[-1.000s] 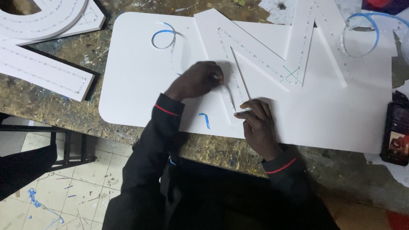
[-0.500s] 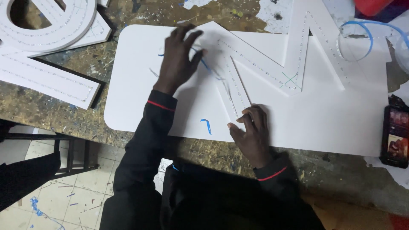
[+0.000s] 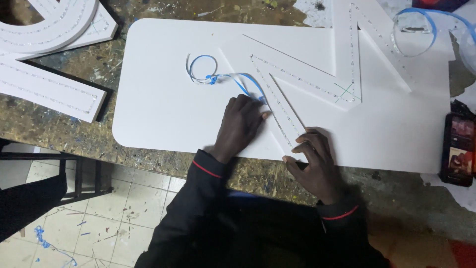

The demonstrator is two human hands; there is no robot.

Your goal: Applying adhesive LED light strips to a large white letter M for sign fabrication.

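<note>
A large white board (image 3: 163,109) with rounded corners lies on the workbench. On it rests a white zigzag letter shape (image 3: 302,82) with dotted lines along its strokes. A curled blue and white strip (image 3: 208,74) runs from a loop on the board to my left hand (image 3: 240,124). That hand lies knuckles up beside the letter's lower left stroke, fingertips pinching the strip's end against the stroke. My right hand (image 3: 315,161) presses the bottom tip of that stroke near the board's front edge, fingers bent.
More white letter shapes (image 3: 44,54) lie at the far left on the paint-stained bench (image 3: 59,129). A phone (image 3: 458,149) sits at the right edge. Another blue strip loop (image 3: 414,30) lies top right. Tiled floor (image 3: 99,223) and a stool frame are below left.
My left hand came back down from the upper board to the letter's lower stroke, drawing the blue strip with it. The right hand stayed at the stroke's tip.
</note>
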